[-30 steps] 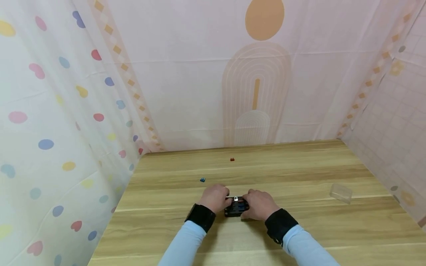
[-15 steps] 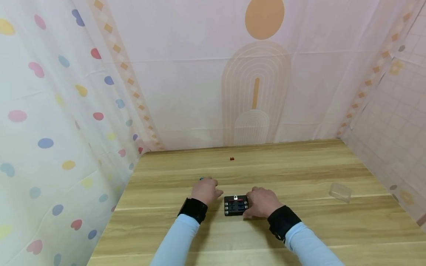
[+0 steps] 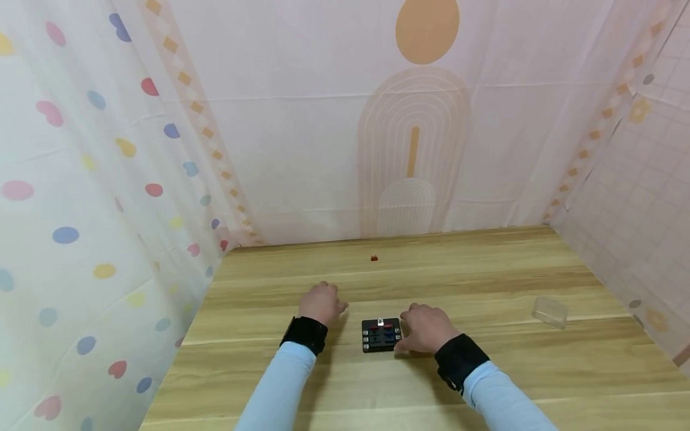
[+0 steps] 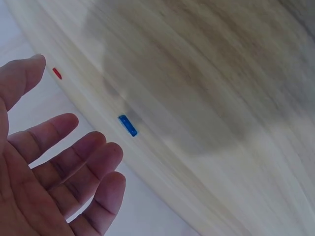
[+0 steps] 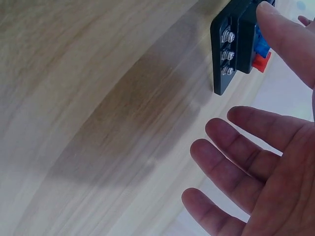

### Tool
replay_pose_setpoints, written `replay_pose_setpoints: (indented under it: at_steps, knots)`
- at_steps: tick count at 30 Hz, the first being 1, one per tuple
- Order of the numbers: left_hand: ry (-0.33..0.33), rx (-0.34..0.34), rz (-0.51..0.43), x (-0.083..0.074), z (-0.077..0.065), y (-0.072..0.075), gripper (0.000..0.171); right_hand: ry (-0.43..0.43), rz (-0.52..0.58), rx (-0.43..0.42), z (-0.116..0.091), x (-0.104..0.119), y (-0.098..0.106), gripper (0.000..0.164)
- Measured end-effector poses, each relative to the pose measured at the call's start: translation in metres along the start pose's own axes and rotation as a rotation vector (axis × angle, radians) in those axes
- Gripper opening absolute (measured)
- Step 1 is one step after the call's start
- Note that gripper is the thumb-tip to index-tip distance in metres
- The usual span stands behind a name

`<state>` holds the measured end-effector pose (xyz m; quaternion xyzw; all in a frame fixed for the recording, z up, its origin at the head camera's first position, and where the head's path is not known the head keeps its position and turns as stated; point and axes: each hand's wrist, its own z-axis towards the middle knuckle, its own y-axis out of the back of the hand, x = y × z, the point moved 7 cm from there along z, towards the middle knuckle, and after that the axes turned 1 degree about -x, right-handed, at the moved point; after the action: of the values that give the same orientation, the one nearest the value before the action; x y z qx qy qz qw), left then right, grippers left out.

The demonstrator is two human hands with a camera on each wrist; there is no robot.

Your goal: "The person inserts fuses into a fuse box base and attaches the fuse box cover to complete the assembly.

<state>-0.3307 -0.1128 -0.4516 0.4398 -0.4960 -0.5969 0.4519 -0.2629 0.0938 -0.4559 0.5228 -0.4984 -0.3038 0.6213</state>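
Note:
A black fuse block [image 3: 381, 338] with metal terminal screws lies on the table between my hands. Blue fuses [image 5: 262, 45] and a red fuse [image 5: 261, 62] are seated in it. My right hand [image 3: 428, 328] is at the block's right side, fingers spread and thumb by its near corner; whether the thumb touches cannot be told. My left hand [image 3: 320, 303] hovers left of the block, relaxed and holding nothing. Near its fingertips in the left wrist view lies a loose blue fuse [image 4: 128, 126], hidden by the hand in the head view. Farther back lies a loose red fuse [image 3: 374, 258].
A clear plastic cover [image 3: 550, 312] lies on the right part of the wooden table [image 3: 474, 269]. Patterned curtains [image 3: 302, 149] hang along the table's back and sides.
My left hand has let go of the fuse block's left side and moved left and away toward the loose blue fuse. My right hand has eased slightly off the block's right edge.

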Motion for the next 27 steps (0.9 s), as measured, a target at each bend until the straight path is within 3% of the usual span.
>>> replay_pose_setpoints:
  at_steps: [11, 27]
  knots:
    - [0.061, 0.004, 0.057, 0.012, 0.007, 0.002, 0.038, -0.018, -0.014, -0.013, 0.000, -0.004, 0.000, 0.071]
    - [0.110, 0.005, 0.056, 0.021, 0.014, -0.005, 0.032, -0.029, -0.034, -0.017, -0.001, -0.010, -0.002, 0.071]
